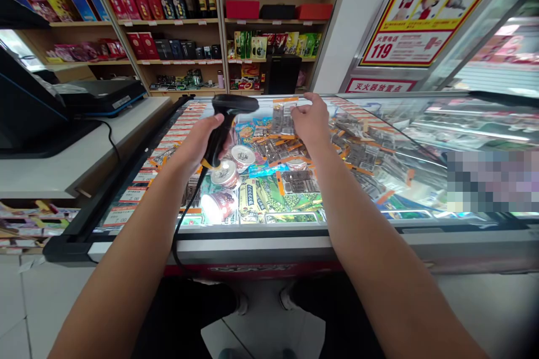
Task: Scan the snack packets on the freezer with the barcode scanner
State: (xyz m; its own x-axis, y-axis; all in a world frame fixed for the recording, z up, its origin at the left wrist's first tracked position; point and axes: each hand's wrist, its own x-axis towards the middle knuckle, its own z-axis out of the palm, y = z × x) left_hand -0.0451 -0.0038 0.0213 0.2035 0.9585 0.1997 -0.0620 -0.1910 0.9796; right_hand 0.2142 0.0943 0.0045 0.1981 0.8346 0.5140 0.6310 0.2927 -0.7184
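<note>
My left hand [201,140] grips a black barcode scanner [229,115] by its handle, head pointing right, with its black cable [185,213] hanging down toward the floor. My right hand [310,122] holds up a small clear snack packet with an orange top [283,116] right beside the scanner head. Both hands hover over the glass lid of a chest freezer [261,233]. Under the glass lie round tubs [243,156], green pea bags [290,199] and many similar orange-edged packets [357,151].
A white counter [63,162] at the left carries a black monitor [25,106] and a printer [101,95]. Wooden shelves [219,22] with boxes and bottles stand behind. A second glass freezer [463,123] is at the right, under a red-yellow poster [425,5]. White tiled floor lies below.
</note>
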